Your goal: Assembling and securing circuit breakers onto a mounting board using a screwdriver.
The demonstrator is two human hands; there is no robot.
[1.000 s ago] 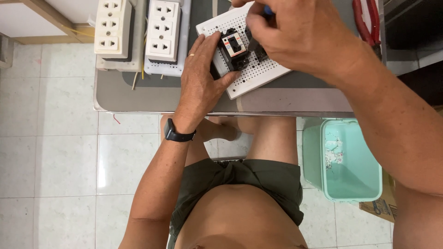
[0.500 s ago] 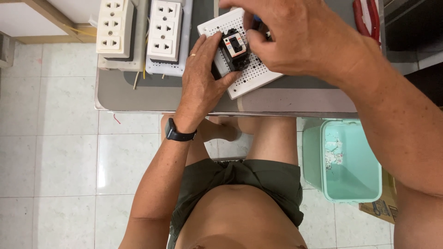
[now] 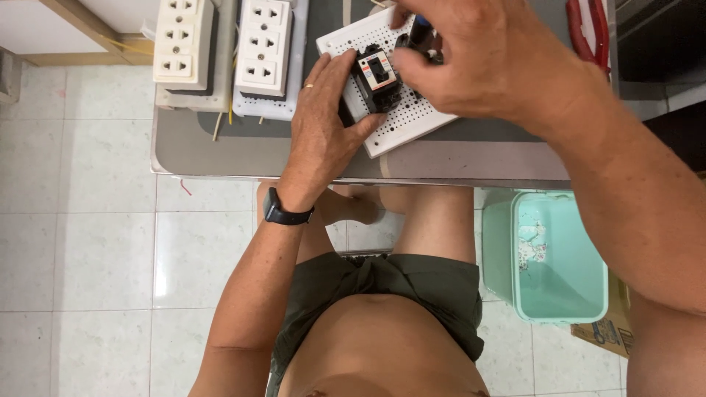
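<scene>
A white perforated board [image 3: 412, 117] lies tilted on the grey table [image 3: 243, 151]. On it sits a small black circuit breaker [image 3: 376, 77] with a red and white label. My left hand [image 3: 323, 125] grips the breaker and the board's near edge from the left, a ring on one finger and a black watch [image 3: 285, 215] on the wrist. My right hand [image 3: 485, 55] reaches in from the right, fingers closed on a dark blue-handled tool [image 3: 421, 31] held just behind the breaker; its tip is hidden.
Two white multi-socket outlet panels [image 3: 184, 44] [image 3: 263, 48] lie at the table's left. Red-handled pliers [image 3: 588, 33] rest at the far right. A mint green bin [image 3: 548, 254] stands on the tiled floor beside my legs, a cardboard box [image 3: 607, 331] next to it.
My right hand with the tool has shifted slightly over the board behind the breaker. My left hand keeps its hold on the breaker.
</scene>
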